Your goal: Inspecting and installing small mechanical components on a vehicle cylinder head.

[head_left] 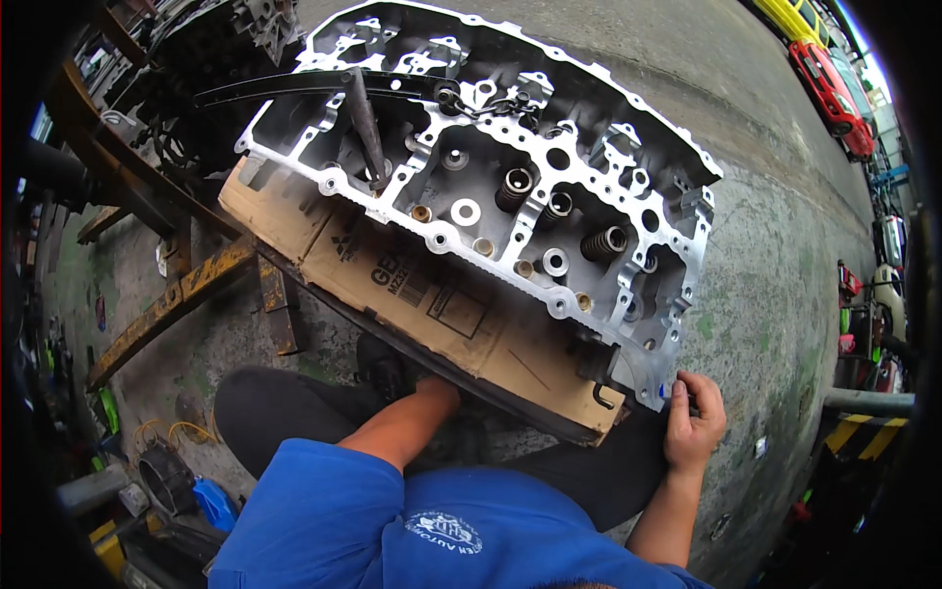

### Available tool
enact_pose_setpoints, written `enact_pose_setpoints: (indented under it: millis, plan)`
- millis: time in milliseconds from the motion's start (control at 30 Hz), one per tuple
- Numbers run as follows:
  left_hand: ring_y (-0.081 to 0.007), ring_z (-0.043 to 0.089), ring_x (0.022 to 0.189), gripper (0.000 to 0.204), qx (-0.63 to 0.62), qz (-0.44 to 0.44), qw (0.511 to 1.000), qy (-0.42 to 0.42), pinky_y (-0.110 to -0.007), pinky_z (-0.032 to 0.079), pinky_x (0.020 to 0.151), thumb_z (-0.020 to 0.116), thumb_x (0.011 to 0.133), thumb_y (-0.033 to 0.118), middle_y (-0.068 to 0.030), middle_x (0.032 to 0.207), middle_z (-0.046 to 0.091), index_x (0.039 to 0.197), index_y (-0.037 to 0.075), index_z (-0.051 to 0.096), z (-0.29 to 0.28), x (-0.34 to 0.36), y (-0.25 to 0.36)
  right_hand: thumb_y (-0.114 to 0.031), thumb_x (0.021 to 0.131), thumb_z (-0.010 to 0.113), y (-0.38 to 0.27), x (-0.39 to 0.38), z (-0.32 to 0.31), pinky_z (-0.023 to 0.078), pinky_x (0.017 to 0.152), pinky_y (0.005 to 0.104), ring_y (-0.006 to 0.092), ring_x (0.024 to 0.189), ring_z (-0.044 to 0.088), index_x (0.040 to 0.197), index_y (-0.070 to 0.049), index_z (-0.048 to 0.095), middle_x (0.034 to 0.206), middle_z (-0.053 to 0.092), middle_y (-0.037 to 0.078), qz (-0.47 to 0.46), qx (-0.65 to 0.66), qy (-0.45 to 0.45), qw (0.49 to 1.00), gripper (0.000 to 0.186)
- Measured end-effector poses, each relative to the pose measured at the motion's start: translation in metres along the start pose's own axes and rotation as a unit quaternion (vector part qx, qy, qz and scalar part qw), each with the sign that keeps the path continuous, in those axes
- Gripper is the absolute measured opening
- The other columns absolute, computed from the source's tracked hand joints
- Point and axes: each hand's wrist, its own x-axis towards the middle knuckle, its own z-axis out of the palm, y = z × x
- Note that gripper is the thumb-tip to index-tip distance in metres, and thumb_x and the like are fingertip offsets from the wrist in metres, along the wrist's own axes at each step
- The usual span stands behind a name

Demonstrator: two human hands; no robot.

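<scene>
A large aluminium cylinder head (446, 236) lies tilted in front of me on a flattened cardboard box (392, 280). Several valve springs (603, 243) stand in its pockets. Across its far left part lies a black lever bar (324, 86) with a grey rod (363, 128) and a chain (502, 104). My right hand (695, 424) is at the near right corner of the cylinder head, fingers curled in beside a small blue spot; what they pinch is unclear. My left hand (440, 390) reaches under the cardboard's near edge, its fingers hidden.
A black hooked piece (601, 378) sits at the cardboard's right end. Rusty yellow stand legs (177, 304) spread on the left, with another dark engine part (211, 49) beyond. A blue container (214, 503) lies lower left. A red car (832, 98) stands far right, above a striped barrier (865, 437).
</scene>
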Motion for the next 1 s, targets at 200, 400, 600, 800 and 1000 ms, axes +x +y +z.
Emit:
enact_pose_setpoints:
  millis: [200,400,600,800,1000]
  plan:
    - [-0.0355,0.07,0.115,0.06,0.337,0.161,0.865,-0.335,-0.046,0.055,0.095,0.067,0.083,0.014,-0.0183,0.117,0.074,0.142,0.009,0.059,-0.117,-0.087,0.053,-0.002,0.095,0.067,0.012,-0.006,-0.002,0.051,0.081,0.0291,0.0199,0.09,0.065,0.102,0.004,0.07,0.1,0.07,0.012,-0.095,0.137,0.138,0.976,0.009]
    - [-0.0207,0.071,0.095,0.017,-0.217,0.347,0.902,-0.137,-0.035,0.056,0.087,0.063,0.097,0.008,-0.0107,0.099,0.071,0.112,0.0,0.06,-0.246,-0.216,0.083,-0.005,0.088,0.075,-0.062,-0.061,-0.011,0.054,0.072,0.0311,0.0233,0.079,0.068,0.107,0.002,0.072,0.094,0.071,0.013,-0.255,0.247,-0.095,0.93,0.02]
    - [-0.0148,0.069,0.099,0.012,-0.45,0.436,0.759,-0.177,-0.029,0.055,0.086,0.062,0.102,0.003,-0.0069,0.104,0.068,0.113,-0.002,0.059,-0.29,-0.239,0.113,-0.003,0.086,0.079,-0.129,-0.04,-0.01,0.055,0.068,0.0308,0.0229,0.076,0.07,0.107,-0.001,0.071,0.087,0.072,0.012,-0.287,0.294,-0.148,0.9,0.022]
    - [-0.0107,0.062,0.088,0.03,-0.507,0.581,0.627,0.109,-0.026,0.05,0.084,0.065,0.103,0.019,-0.0151,0.116,0.07,0.123,0.0,0.057,-0.358,-0.206,0.1,-0.007,0.091,0.077,-0.185,0.02,-0.023,0.055,0.078,0.0287,0.0164,0.085,0.069,0.105,0.002,0.069,0.097,0.071,0.01,-0.21,0.434,-0.118,0.868,0.018]
    - [-0.0096,0.056,0.081,0.022,-0.518,0.5,0.52,0.459,-0.025,0.046,0.077,0.057,0.107,0.02,-0.0131,0.109,0.069,0.117,0.001,0.057,-0.402,-0.124,0.017,-0.018,0.093,0.074,-0.258,0.147,0.035,0.051,0.064,0.0324,0.0223,0.067,0.066,0.096,-0.004,0.068,0.077,0.069,0.012,-0.324,0.149,-0.173,0.918,0.016]
